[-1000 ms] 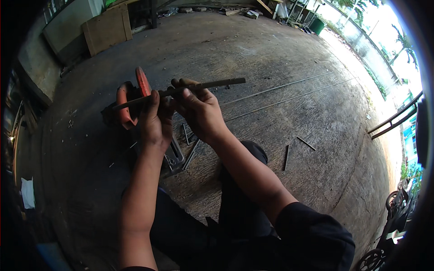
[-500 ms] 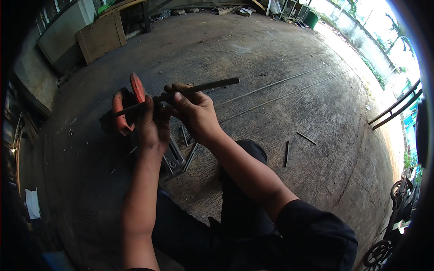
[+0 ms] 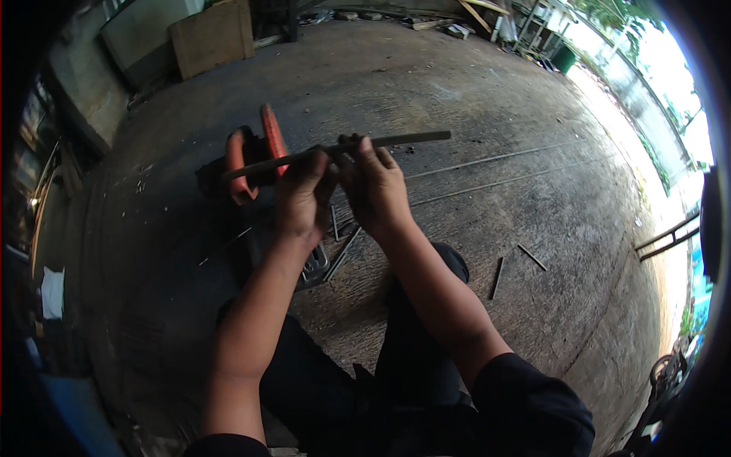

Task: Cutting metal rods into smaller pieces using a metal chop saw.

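A dark metal rod (image 3: 422,139) is held crosswise in front of me, its right end a little higher than its left. My left hand (image 3: 301,199) is closed around it left of the middle. Close beside it, my right hand (image 3: 382,189) grips the rod with thumb and fingers, and the longer free end sticks out past it to the right. Behind the rod's left end is a power tool with orange-red guards (image 3: 237,164), seemingly a cut-off saw. Its grey metal base (image 3: 314,264) shows partly below my left wrist; my left hand and forearm hide much of the machine.
Several short cut rods (image 3: 344,254) lie by the base. Two more short pieces (image 3: 497,278) are on the concrete floor (image 3: 457,228) at right. Long thin rods (image 3: 487,185) stretch away to the right. A brown board (image 3: 212,39) leans at the back left.
The whole view has shifted, so the machine and floor pieces appear farther right. Both hands still hold the rod, which is now more nearly level.
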{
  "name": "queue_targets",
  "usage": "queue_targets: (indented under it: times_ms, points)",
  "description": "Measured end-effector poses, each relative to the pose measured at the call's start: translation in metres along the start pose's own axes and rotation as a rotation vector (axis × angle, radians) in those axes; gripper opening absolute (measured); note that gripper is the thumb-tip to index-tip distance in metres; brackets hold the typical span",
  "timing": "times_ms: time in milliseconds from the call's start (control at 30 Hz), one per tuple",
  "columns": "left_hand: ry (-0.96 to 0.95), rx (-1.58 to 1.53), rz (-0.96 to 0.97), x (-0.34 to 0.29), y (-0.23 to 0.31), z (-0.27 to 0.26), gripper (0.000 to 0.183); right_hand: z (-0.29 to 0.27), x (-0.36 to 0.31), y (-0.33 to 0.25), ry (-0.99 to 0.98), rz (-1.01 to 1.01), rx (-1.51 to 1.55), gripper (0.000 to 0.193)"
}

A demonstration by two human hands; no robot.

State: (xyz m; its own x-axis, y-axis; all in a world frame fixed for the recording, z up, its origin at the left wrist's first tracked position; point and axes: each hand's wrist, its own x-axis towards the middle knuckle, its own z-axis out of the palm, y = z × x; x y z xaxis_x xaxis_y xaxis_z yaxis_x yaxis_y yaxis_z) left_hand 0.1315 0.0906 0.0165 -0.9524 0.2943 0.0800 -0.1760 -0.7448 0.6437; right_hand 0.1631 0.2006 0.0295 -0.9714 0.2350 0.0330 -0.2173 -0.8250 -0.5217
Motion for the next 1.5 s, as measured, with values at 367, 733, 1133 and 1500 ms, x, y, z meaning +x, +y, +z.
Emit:
queue_targets:
  times_ms: [367, 733, 1133, 1500]
  points:
    - [0.175, 0.121, 0.098, -0.005, 0.017, -0.01, 0.012, 0.009, -0.02, 0.028, -0.254, -0.212, -0.977, 0.038]
    - [0.332, 1.112, 0.488, -0.085, 0.083, -0.067, 0.02, 0.037, -0.05, 0.082, -0.555, -0.973, -1.763, 0.023]
    - [0.684, 1.172, 0.638, -0.177, 0.125, -0.129, 0.023, 0.06, -0.106, 0.198, -0.818, -0.326, -1.129, 0.017]
    - [1.099, 1.422, 0.553, -0.321, 0.262, -0.166, 0.027, 0.166, -0.213, 0.324, -0.995, -0.072, -0.731, 0.014]
